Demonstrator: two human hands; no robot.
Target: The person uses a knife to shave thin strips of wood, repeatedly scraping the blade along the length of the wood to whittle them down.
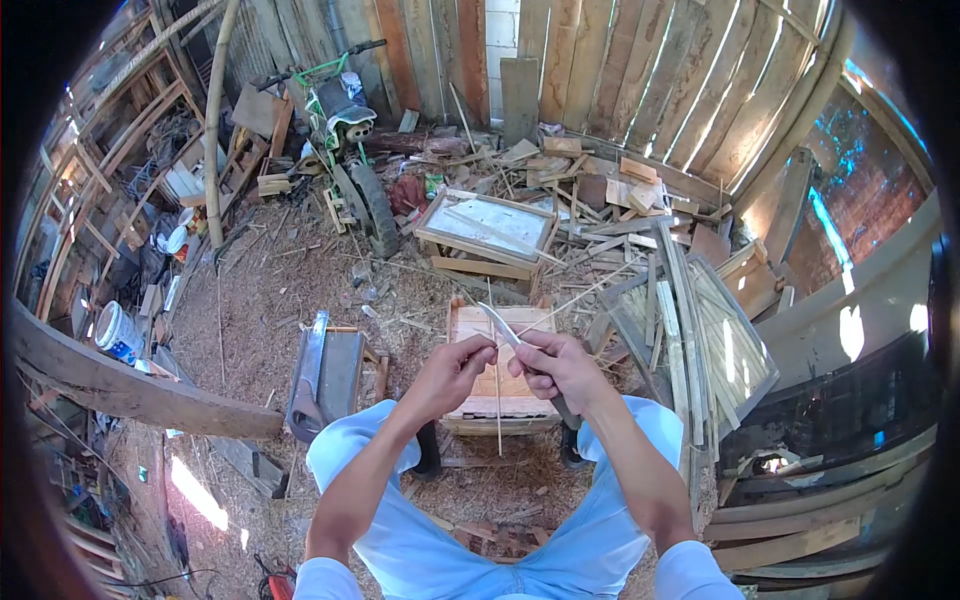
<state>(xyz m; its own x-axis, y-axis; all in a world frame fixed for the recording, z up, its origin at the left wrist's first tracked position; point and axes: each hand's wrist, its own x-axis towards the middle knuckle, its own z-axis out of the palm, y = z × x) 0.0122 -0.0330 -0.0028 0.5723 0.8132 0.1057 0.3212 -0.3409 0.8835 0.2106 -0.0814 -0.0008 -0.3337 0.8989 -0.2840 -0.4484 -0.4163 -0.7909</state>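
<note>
In front of my knees, my right hand is closed round the handle of a knife, its blade pointing up and to the left. Close beside it, my left hand pinches a thin wooden stick that hangs down between the hands. The blade lies near the stick's upper part; whether they touch is hard to tell. Beneath both hands is a low wooden box or stool with a light top.
A handsaw rests on a small dark-topped stand at the left. Ahead are a framed tray, a green motorbike and scrap wood. Long boards lean at the right; a white bucket is far left.
</note>
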